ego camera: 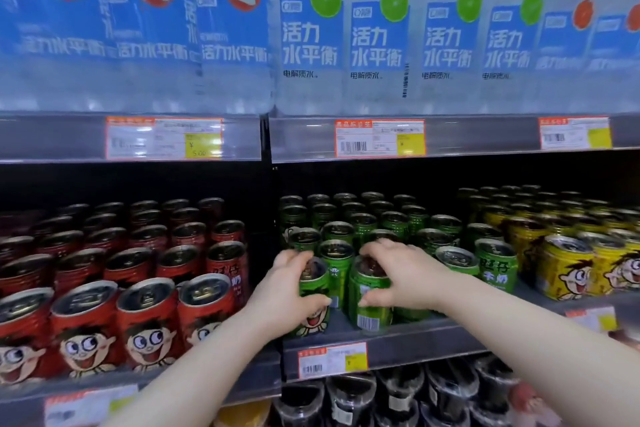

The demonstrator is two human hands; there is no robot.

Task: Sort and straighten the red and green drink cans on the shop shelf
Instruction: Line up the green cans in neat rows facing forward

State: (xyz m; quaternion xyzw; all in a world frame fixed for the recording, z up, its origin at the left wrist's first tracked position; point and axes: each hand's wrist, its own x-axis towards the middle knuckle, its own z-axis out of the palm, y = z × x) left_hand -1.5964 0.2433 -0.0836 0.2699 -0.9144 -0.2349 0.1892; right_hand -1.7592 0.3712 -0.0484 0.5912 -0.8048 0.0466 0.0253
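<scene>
Red cans (pixel 145 322) with a cartoon face fill the left bay of the middle shelf in rows. Green cans (pixel 363 222) stand in rows in the middle bay. My left hand (pixel 287 291) grips the front-left green can (pixel 313 321), fingers over its top and thumb on its side. Beside it, my right hand (pixel 398 274) grips another front green can (pixel 369 314), whose barcode faces me. A further green can (pixel 497 267) stands at the front to the right, its label turned forward.
Yellow cans (pixel 571 270) fill the right part of the same shelf (pixel 415 340). Large water bottles (pixel 311 38) line the shelf above, with price tags (pixel 379 137) along its edge. Dark bottles (pixel 398 399) stand on the shelf below. A dark divider gap (pixel 266 218) separates red from green.
</scene>
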